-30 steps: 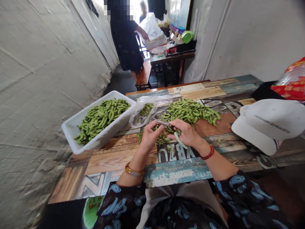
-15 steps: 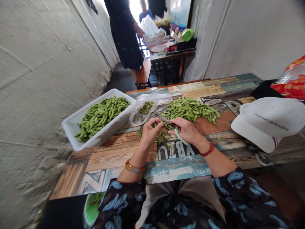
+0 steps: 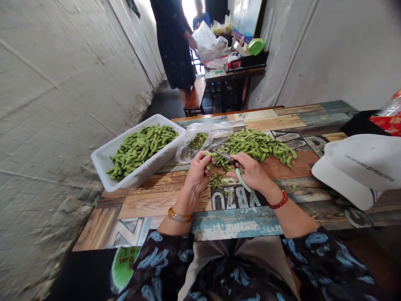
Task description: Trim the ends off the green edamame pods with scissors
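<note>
Green bean pods lie in a pile (image 3: 257, 144) on the wood-patterned table (image 3: 150, 202). More pods fill a white tub (image 3: 150, 167) at the left. My left hand (image 3: 199, 169) pinches a green pod (image 3: 208, 155) between thumb and fingers. Scissors (image 3: 223, 155) with pale green handles are in my right hand (image 3: 252, 171), their blades pointing left, close to that pod. Between tub and pile, a clear plastic bag (image 3: 184, 146) holds small green trimmings (image 3: 198, 141). Other scraps (image 3: 217, 180) are scattered below my hands.
A white cap (image 3: 360, 167) rests on the table at the right, near a red and clear package (image 3: 388, 121). Beyond the table, a person in dark clothes (image 3: 173, 46) stands by a bench (image 3: 196, 94) and a second table (image 3: 234, 74) with bags. Another person is farther back.
The view has shifted, moving most things slightly right. The pod in my left hand now shows more clearly, and its fingers have drawn slightly away from the scissors.
</note>
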`<state>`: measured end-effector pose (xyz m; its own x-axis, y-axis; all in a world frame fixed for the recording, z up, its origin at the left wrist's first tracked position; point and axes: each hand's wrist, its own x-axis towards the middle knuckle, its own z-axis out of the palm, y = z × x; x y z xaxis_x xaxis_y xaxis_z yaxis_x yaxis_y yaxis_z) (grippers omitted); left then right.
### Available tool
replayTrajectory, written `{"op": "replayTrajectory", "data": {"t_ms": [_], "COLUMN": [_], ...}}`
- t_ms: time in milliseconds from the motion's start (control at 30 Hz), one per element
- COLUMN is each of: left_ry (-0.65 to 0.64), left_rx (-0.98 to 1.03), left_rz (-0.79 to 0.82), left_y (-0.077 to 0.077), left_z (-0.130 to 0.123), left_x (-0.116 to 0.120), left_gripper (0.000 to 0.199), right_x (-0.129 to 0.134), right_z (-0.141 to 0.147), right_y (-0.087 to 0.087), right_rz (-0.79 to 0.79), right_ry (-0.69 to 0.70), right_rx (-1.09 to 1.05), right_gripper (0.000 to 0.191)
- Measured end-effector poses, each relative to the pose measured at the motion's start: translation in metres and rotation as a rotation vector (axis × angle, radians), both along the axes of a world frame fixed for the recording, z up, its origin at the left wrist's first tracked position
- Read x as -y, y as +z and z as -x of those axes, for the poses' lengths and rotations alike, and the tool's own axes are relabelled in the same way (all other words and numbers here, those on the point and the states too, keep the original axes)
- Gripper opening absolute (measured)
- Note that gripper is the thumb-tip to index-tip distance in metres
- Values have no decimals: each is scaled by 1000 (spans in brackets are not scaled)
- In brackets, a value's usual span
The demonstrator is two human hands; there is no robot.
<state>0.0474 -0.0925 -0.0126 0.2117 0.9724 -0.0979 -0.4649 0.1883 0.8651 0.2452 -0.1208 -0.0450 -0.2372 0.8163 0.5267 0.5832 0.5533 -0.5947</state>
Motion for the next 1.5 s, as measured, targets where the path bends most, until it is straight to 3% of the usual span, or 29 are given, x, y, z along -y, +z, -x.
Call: {"op": "replayTrajectory", "data": {"t_ms": [400, 767, 933, 1133, 1500], "left_ry": [-84, -66, -66, -105, -93], "left_rx": [1, -154, -171, -121, -114], "left_rz": [0, -10, 23, 57, 28], "left_y": [-5, -1, -2, -7, -3], "left_z": [-7, -10, -11, -13, -14], "left_x": [5, 10, 10, 11, 13], "left_gripper": [35, 40, 44, 43, 42], "right_x": [-1, -1, 0, 1, -1], "right_z": [3, 2, 3, 3, 1], "right_y": [-2, 1, 1, 2, 0], "right_rz": [-1, 31, 17, 9, -36], "right_ry": [21, -20, 25, 53, 77], "right_rx": [-29, -52, -51, -47, -41], "right_gripper": [42, 40, 41, 44, 33]}}
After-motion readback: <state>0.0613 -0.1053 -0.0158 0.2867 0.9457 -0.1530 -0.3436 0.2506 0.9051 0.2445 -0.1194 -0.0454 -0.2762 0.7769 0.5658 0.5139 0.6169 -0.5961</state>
